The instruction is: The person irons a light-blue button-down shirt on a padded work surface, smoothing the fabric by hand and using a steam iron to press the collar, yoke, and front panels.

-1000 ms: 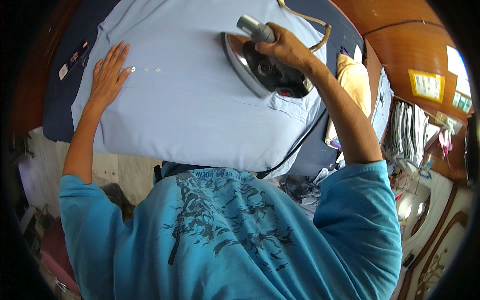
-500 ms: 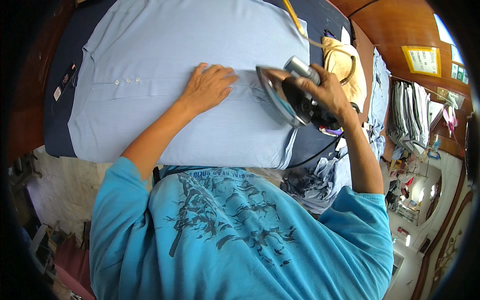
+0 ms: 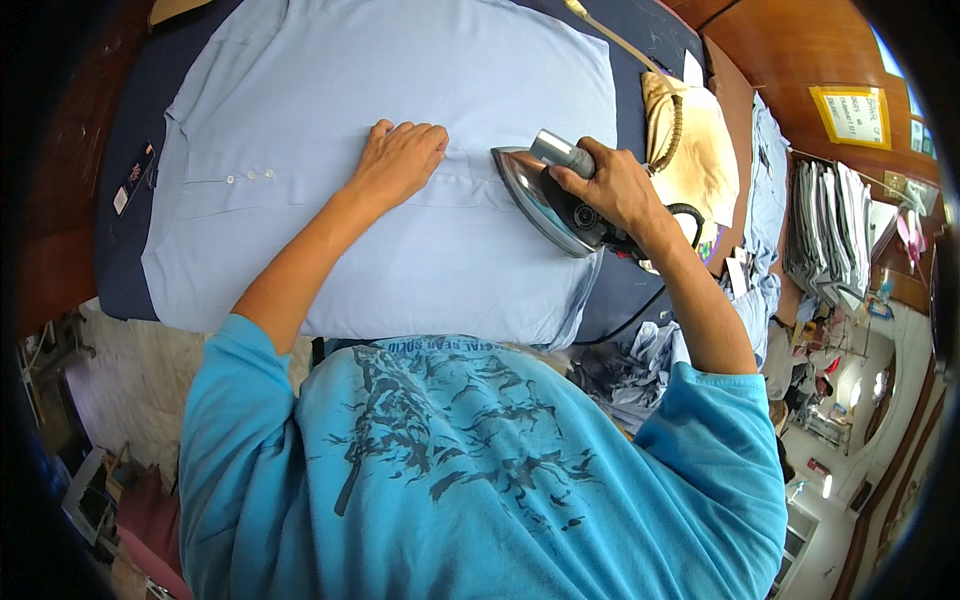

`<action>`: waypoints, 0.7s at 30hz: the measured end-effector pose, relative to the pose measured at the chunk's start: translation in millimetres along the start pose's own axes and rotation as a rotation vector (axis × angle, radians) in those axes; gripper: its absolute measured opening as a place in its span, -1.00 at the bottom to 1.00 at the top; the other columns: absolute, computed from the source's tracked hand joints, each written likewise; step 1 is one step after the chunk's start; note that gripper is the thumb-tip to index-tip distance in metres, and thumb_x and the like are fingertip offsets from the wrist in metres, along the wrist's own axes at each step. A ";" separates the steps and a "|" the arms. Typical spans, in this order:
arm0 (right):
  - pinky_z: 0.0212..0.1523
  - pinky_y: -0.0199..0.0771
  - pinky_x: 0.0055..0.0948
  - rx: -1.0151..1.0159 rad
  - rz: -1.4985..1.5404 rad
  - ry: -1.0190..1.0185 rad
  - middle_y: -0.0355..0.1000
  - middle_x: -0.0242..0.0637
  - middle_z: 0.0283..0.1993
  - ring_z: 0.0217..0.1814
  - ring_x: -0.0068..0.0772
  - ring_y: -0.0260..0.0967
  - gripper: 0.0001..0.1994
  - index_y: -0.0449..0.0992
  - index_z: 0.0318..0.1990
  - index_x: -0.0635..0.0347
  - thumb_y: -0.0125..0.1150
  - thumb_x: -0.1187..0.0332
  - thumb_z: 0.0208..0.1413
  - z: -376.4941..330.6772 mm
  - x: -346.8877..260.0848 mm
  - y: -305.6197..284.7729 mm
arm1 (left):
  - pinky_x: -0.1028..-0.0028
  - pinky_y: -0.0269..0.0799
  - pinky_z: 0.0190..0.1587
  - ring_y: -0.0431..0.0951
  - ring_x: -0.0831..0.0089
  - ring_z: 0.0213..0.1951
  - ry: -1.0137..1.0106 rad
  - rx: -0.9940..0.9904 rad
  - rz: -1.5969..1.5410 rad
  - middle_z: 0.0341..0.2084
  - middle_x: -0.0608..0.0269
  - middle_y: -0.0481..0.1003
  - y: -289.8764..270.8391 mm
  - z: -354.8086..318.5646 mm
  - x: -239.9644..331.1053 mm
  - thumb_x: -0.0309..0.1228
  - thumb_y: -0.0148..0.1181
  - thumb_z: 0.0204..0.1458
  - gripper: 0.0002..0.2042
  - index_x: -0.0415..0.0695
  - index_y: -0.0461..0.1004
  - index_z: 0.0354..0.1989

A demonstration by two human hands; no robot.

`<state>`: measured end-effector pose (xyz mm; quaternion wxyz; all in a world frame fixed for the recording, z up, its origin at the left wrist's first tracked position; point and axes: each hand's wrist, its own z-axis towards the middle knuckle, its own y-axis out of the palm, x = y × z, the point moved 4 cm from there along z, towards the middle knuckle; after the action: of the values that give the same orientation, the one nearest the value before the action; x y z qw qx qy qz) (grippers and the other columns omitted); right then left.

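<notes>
A light-blue shirt [image 3: 400, 265] lies spread on the dark-blue padded ironing surface [image 3: 125, 260], its small white buttons showing at the left. My left hand [image 3: 398, 160] rests on the shirt's front strip, fingers curled closed against the cloth, their tips hidden. To its right, my right hand [image 3: 620, 190] is closed round the grey handle of a clothes iron [image 3: 550, 200]. The iron's soleplate lies on the shirt near its right edge, with the tip pointing up and left.
Behind the iron, a cream cloth [image 3: 700, 165] lies beside a coiled cord [image 3: 668, 130]. A black cable [image 3: 640, 315] runs below the iron. Crumpled blue-grey clothes [image 3: 640, 370] lie at the lower right. A dark tag [image 3: 135, 180] sits left of the shirt. Garments hang [image 3: 835, 225] far right.
The iron in my right hand has moved slightly left on the shirt. My left hand has shifted a little left, and its spread fingers have curled in. The shirt looks smoother near the iron.
</notes>
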<state>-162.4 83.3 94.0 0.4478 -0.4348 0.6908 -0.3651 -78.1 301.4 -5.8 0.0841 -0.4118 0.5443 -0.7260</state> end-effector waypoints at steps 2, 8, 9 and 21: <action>-0.28 0.47 -0.19 -0.037 -0.004 -0.004 0.47 0.09 -0.47 -0.38 0.06 0.48 -0.47 0.48 -0.23 0.30 0.10 -0.10 0.00 -1.5 -1.5 -0.2 | 0.32 0.14 0.03 0.44 0.41 -0.27 -0.095 -0.138 -0.096 -0.44 0.33 0.45 -6.4 5.6 -5.0 -0.46 0.04 0.08 -0.96 -0.07 0.33 -0.31; -0.31 0.47 -0.17 -0.023 0.023 -0.122 0.46 0.08 -0.51 -0.41 0.08 0.46 -0.49 0.48 -0.22 0.29 0.15 -0.06 -0.04 0.2 -10.1 -6.8 | 0.36 0.14 0.04 0.43 0.41 -0.31 -0.116 -0.115 -0.231 -0.41 0.31 0.48 -5.3 12.2 -12.8 -0.51 0.08 0.03 -0.89 -0.06 0.30 -0.30; -0.31 0.47 -0.16 -0.031 0.026 -0.140 0.46 0.07 -0.51 -0.42 0.08 0.46 -0.50 0.48 -0.22 0.29 0.16 -0.05 -0.05 1.3 -14.6 -7.2 | 0.36 0.14 0.05 0.43 0.41 -0.30 -0.129 -0.128 -0.249 -0.39 0.30 0.49 -5.1 12.3 -13.0 -0.52 0.09 0.01 -0.88 -0.06 0.30 -0.30; -0.35 0.50 -0.18 -0.090 -0.058 -0.140 0.47 0.04 -0.52 -0.43 0.04 0.47 -0.47 0.49 -0.14 0.29 0.15 -0.06 -0.04 24.7 -35.4 3.4 | 0.35 0.36 -0.20 0.48 0.34 -0.40 -0.182 0.019 -0.341 -0.48 0.23 0.50 -1.4 7.9 -26.6 -0.58 0.16 -0.06 -0.84 -0.12 0.33 -0.32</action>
<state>-132.4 114.5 93.3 0.4644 -0.4985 0.6606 -0.3153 -55.0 311.5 -17.5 0.0128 -0.5612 0.4499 -0.6946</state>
